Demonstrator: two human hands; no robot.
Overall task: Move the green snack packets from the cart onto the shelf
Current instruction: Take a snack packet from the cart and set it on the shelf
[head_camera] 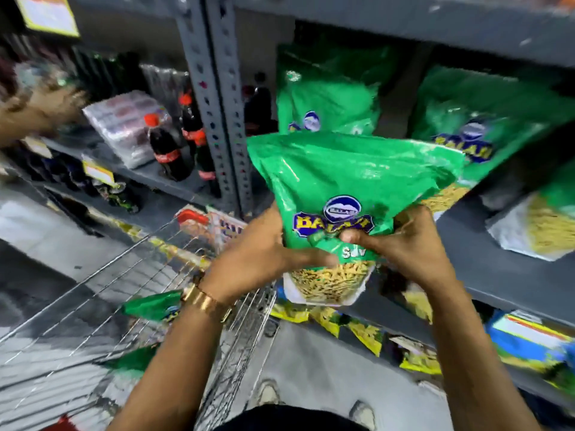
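Observation:
A green snack packet (342, 181) with a blue-and-yellow logo and a clear window of yellow strands is held upright in front of the grey shelf (485, 253). My left hand (255, 253) grips its lower left edge and my right hand (401, 244) pinches its lower right part. Two more green packets stand on the shelf behind it, one (329, 98) at the back left and one (485, 119) to the right. The wire cart (174, 275) is at the lower left with green packets (152, 306) inside.
A grey perforated upright (217, 98) splits the shelving. Cola bottles (166, 150) and a wrapped multipack (124, 126) stand on the left shelf. Yellow packets (364, 331) hang below the shelf edge. Another person's blurred hand (37, 110) shows at far left.

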